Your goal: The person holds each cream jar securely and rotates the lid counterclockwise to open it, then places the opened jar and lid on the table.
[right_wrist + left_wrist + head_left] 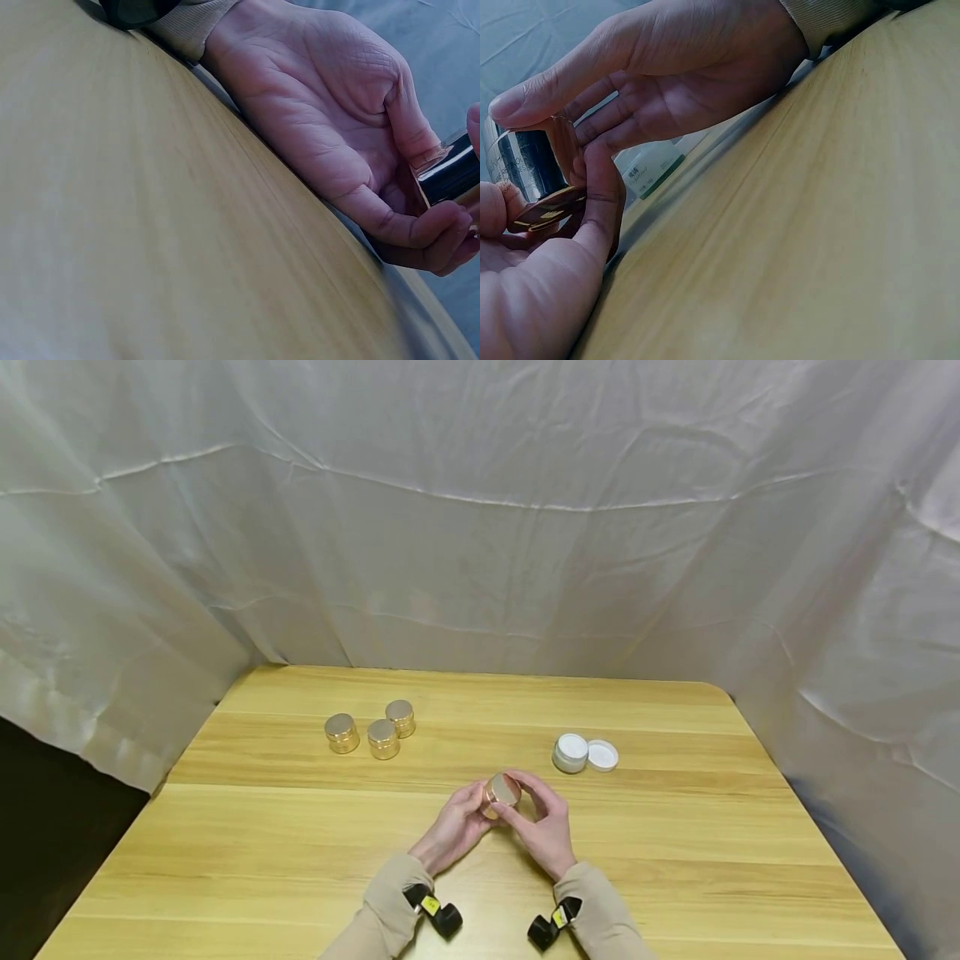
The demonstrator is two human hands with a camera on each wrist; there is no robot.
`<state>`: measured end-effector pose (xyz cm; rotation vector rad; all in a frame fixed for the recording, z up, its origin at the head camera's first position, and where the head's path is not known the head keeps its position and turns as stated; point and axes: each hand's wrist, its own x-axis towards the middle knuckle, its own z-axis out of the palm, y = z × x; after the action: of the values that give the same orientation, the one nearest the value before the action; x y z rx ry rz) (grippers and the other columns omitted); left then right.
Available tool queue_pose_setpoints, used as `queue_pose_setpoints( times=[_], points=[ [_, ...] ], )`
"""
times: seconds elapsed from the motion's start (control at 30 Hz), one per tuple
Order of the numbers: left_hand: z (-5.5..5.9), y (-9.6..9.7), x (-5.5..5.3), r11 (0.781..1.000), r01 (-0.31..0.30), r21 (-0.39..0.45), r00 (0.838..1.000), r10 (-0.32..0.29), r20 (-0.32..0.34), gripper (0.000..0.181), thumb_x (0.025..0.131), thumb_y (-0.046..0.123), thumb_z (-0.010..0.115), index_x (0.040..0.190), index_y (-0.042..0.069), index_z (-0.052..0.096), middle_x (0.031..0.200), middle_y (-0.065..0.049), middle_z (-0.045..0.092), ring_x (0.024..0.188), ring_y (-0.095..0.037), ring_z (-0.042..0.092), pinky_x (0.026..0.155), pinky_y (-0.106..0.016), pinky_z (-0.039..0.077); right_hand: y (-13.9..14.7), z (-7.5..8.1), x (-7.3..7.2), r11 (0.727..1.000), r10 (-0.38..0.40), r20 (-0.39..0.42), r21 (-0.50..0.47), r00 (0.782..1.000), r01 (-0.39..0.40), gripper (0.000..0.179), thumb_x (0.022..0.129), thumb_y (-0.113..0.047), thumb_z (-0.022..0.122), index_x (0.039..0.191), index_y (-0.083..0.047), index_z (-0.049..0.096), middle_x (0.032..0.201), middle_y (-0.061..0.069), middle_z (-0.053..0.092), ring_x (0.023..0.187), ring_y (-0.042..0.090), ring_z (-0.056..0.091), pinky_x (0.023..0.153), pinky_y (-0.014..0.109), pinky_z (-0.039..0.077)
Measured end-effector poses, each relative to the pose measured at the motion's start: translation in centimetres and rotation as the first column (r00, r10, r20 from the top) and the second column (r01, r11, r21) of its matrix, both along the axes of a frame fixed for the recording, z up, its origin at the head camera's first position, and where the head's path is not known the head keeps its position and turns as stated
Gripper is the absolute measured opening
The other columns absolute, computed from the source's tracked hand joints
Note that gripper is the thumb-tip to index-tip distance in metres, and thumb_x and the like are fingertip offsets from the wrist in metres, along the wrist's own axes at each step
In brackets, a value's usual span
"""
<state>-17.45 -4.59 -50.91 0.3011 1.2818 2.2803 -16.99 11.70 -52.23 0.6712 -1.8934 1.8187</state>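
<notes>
A shiny gold jar [503,788] is held between both hands, its flat round top tilted in the head view. My left hand [457,827] grips it from the left, with fingers under and around its lower part. From the right, my right hand [550,833] pinches it between thumb and fingers near the top edge. The left wrist view shows the jar's mirror-like side [531,161] between the two hands. At the right edge of the right wrist view, only part of the jar [448,174] shows past the curled fingers.
Several gold jars [383,739] stand close together at the back left of the wooden table [300,843]. Right of the hands, a whitish jar [568,764] stands beside a shallow round white lid [603,756]. Pale curtains [487,552] hang behind the table and along its sides.
</notes>
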Motion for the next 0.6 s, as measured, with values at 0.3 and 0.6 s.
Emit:
queue_pose_setpoints(
  times=[0.3, 0.6],
  points=[
    [0.06, 0.12, 0.06, 1.0, -0.023, -0.007, 1.0, 0.023, 0.004, 0.052, 0.11, 0.018, 0.02, 0.148, -0.018, 0.02, 0.156, -0.035, 0.025, 0.116, -0.007, 0.057, 0.101, -0.023, 0.051, 0.03, 0.03, 0.02, 1.0, 0.024, -0.017, 0.001, 1.0, -0.024, 0.048, 0.073, 0.02, 0.076, 0.119, 0.015, 0.062, 0.113, 0.039, 0.063, 0.119, 0.001, 0.063, 0.11, 0.018, 0.047],
    [-0.06, 0.03, -0.01, 1.0, -0.003, 0.026, 1.0, 0.003, -0.003, 0.053, 0.111, 0.019, 0.02, 0.151, -0.016, 0.015, 0.16, -0.035, 0.018, 0.122, -0.006, 0.055, 0.106, -0.022, 0.05, 0.03, 0.32, 0.15, 0.997, 0.073, 0.02, -0.003, 0.997, -0.073, 0.049, 0.076, 0.02, 0.072, 0.123, 0.017, 0.058, 0.12, 0.04, 0.06, 0.124, 0.002, 0.06, 0.115, 0.02, 0.043]
  ],
)
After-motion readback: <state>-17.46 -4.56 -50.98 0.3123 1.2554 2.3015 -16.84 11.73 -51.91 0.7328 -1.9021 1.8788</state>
